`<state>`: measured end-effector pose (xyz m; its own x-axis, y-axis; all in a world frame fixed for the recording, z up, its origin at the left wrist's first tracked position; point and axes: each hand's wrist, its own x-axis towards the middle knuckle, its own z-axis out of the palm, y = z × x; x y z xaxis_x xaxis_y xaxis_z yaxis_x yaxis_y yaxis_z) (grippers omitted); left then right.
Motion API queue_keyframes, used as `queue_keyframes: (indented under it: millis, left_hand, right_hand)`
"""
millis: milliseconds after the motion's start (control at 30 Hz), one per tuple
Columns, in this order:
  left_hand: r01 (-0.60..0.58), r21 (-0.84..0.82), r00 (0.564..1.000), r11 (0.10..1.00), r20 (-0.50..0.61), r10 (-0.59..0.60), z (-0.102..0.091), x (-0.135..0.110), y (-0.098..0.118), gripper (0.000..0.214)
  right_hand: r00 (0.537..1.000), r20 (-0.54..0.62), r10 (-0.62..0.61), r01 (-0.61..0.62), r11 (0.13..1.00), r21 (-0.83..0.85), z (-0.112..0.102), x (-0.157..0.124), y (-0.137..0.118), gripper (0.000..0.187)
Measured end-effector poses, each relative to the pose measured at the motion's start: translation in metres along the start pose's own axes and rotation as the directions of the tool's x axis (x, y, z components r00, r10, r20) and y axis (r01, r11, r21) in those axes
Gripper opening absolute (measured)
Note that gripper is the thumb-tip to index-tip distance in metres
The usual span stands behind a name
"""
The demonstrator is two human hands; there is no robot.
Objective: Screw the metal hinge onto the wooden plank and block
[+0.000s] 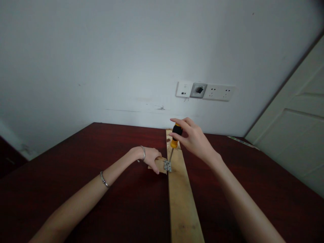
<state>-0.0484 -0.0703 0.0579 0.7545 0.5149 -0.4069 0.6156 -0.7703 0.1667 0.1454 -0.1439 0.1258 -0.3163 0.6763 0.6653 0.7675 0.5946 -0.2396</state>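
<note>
A long pale wooden plank (182, 199) lies lengthwise on the dark red table (106, 189). A small wooden block (161, 164) sits against its left edge, joined by a small metal hinge (167, 165). My left hand (151, 158) is closed over the block, fingers curled down on it. My right hand (193, 136) grips the yellow and black handle of a screwdriver (175, 136), which stands nearly upright with its tip on the hinge.
A white wall rises behind the table with a row of sockets (205, 90). A white door (296, 128) stands at the right. A thin strip (241, 141) lies at the table's far right edge.
</note>
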Motion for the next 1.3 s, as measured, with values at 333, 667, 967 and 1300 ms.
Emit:
queue_keyframes:
  millis: [333,667,967,1300]
  left_hand:
    - [-0.019,-0.021,1.000,1.000,0.010,0.019,-0.001,0.000,0.000,0.057]
    - [-0.004,-0.020,1.000,1.000,0.003,0.004,0.000,0.001,0.000,0.057]
    - [0.003,-0.011,1.000,1.000,0.003,-0.003,0.000,0.000,0.000,0.059]
    - [0.001,-0.079,1.000,0.997,0.017,0.000,-0.001,-0.003,0.001,0.056]
  right_hand:
    - [0.998,-0.055,-0.012,0.015,0.998,0.057,-0.003,0.000,-0.002,0.046]
    - [1.000,0.028,0.009,-0.009,1.000,0.005,-0.013,0.000,-0.007,0.052]
    - [0.999,0.026,0.036,-0.034,0.997,-0.072,-0.013,-0.001,-0.006,0.044]
    - [0.999,0.031,0.030,-0.027,0.996,-0.089,-0.009,-0.001,-0.003,0.044]
